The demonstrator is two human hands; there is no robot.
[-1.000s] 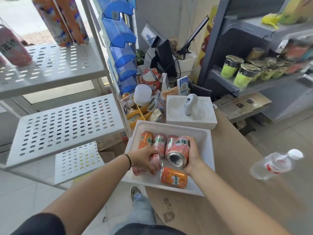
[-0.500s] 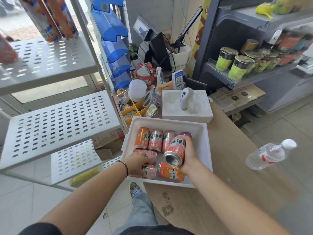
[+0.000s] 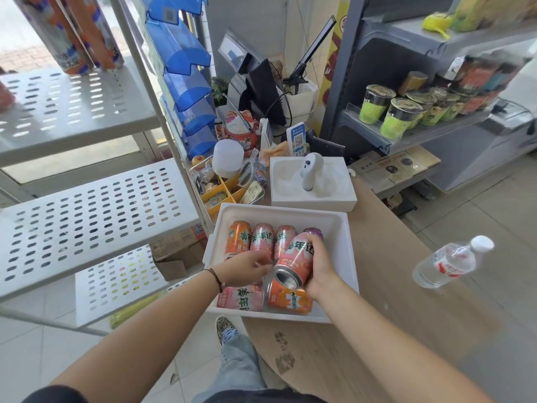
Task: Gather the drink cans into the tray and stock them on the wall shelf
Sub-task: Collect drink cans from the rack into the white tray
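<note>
A white tray (image 3: 340, 228) sits on the wooden counter's left end. Across its back lie an orange can (image 3: 238, 237), two pink cans (image 3: 263, 241) and a purple can (image 3: 313, 231). At the front lie a pink can (image 3: 241, 298) and an orange Mirinda can (image 3: 290, 299). My right hand (image 3: 322, 266) grips another pink can (image 3: 296, 263), tilted with its top towards me, just above the tray. My left hand (image 3: 244, 269) hovers over the tray's left half, fingers loose beside that can, holding nothing. The white perforated wall shelf (image 3: 87, 210) stands to the left.
A water bottle (image 3: 447, 263) lies on the wooden counter (image 3: 377, 301) to the right. Behind the tray are a white box with a scanner (image 3: 312, 184) and a yellow organiser (image 3: 223, 190). Orange bottles (image 3: 87, 33) stand on the upper shelf. A dark rack holds green cups (image 3: 401, 114).
My left hand has come off the front pink can and moved up towards the tray's middle. My right hand still grips its pink can in about the same place.
</note>
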